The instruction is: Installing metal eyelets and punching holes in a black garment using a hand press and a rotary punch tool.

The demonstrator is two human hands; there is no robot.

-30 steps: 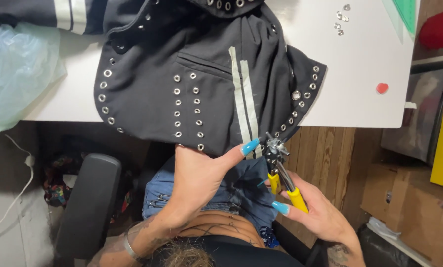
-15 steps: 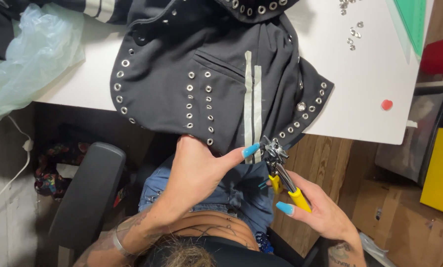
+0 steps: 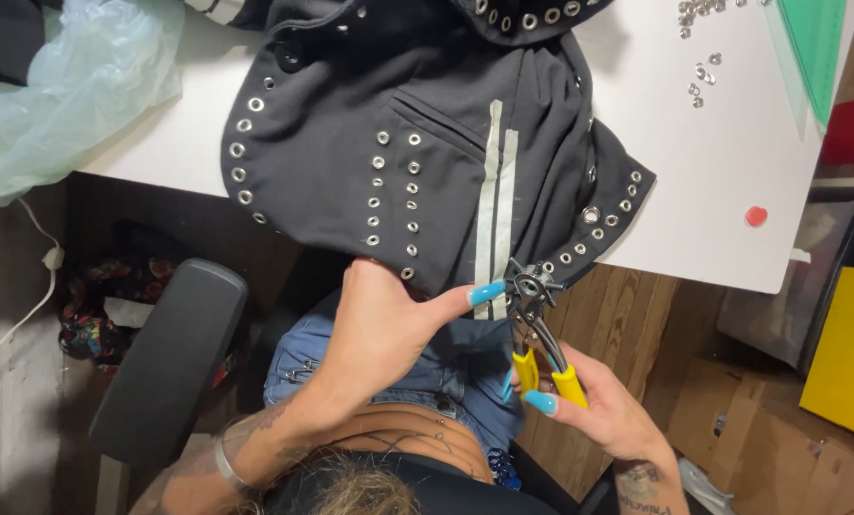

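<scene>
A black garment [image 3: 446, 162] studded with rows of silver eyelets and two grey stripes hangs over the front edge of a white table [image 3: 722, 181]. My left hand [image 3: 389, 329] pinches the garment's lower hem, thumb stretched toward the tool. My right hand [image 3: 594, 405] grips the yellow handles of a revolving punch plier [image 3: 532, 319]. The plier's star-shaped metal head sits at the hem beside the grey stripes, touching or almost touching the cloth.
Loose silver eyelets [image 3: 699, 57] lie at the table's far right by a green set square [image 3: 813, 48]. A small red dot [image 3: 756, 216] sits near the edge. A clear plastic bag [image 3: 55, 86] is at left. A black chair armrest [image 3: 164, 358] and a yellow box [image 3: 846, 353] flank me.
The view has shifted so the garment sits further right and higher. My hands and the plier have kept the same hold at the hem.
</scene>
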